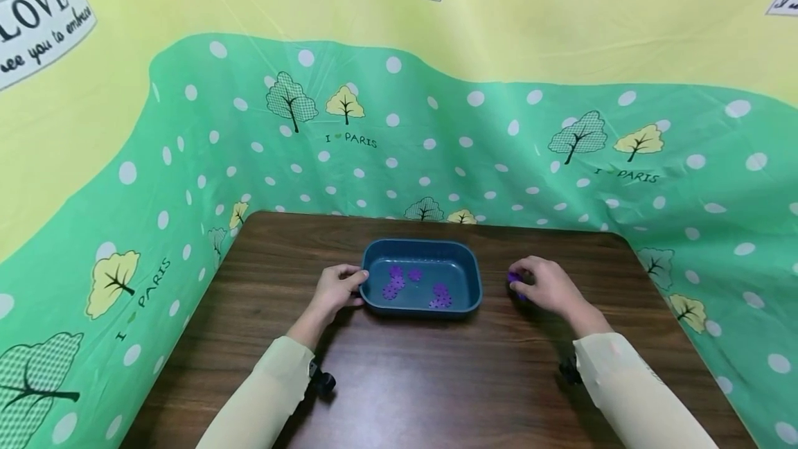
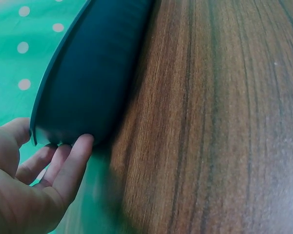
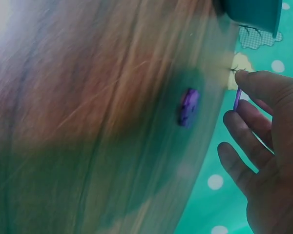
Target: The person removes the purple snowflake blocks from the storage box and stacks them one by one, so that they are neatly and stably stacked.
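Several small, flat, purple flower-shaped pieces (image 1: 397,281) lay in a dark teal, round-cornered rectangular tray (image 1: 405,311): one cluster towards its left, a lone piece just beside that, another cluster towards its right. They overlapped, so I could not count them surely. The left hand (image 1: 337,288) gripped the tray's left end, thumb at the rim and fingers bent against the outer wall; in the left wrist view the rim hid the thumb's tip. Off the tray's right end, the right hand (image 1: 551,288) pinched a thin purple piece (image 3: 237,99) between thumb and a finger, edge-on, its outline impossible to make out. Below that hand, right of the tray, a blurred purple lump (image 3: 189,107) lay on the dark brown wood-grain table (image 1: 399,380); whether it was one piece or a stack, I could not tell. On the tray's near side, two pale cream sleeves (image 1: 262,393) were cut off by the head view's lower edge. Beyond the tray hung a green and yellow cloth (image 1: 349,179) with white dots, its topmost lettering cropped.
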Available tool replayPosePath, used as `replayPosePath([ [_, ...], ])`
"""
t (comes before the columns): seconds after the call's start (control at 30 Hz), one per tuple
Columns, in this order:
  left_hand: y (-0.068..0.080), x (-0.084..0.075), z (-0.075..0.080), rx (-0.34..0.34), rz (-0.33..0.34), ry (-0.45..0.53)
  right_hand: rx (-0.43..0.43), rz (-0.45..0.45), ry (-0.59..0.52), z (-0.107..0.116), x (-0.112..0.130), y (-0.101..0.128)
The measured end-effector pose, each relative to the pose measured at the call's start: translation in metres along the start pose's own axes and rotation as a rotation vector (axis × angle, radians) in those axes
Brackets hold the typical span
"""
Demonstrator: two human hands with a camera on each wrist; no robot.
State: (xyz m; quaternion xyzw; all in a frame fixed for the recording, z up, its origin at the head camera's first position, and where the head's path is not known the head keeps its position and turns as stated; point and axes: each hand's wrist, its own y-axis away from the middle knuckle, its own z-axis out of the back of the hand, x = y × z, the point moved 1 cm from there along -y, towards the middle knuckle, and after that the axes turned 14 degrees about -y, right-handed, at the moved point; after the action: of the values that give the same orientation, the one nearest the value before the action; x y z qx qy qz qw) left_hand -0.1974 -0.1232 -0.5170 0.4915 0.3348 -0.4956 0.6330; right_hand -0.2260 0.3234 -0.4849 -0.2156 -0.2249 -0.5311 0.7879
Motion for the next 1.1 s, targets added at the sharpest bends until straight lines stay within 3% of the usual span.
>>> replayPosePath([
  [1.1,-0.001,-0.001,0.000,0.005,-0.012,0.032,0.047,-0.030,0.048,-0.005,-0.026,0.017],
])
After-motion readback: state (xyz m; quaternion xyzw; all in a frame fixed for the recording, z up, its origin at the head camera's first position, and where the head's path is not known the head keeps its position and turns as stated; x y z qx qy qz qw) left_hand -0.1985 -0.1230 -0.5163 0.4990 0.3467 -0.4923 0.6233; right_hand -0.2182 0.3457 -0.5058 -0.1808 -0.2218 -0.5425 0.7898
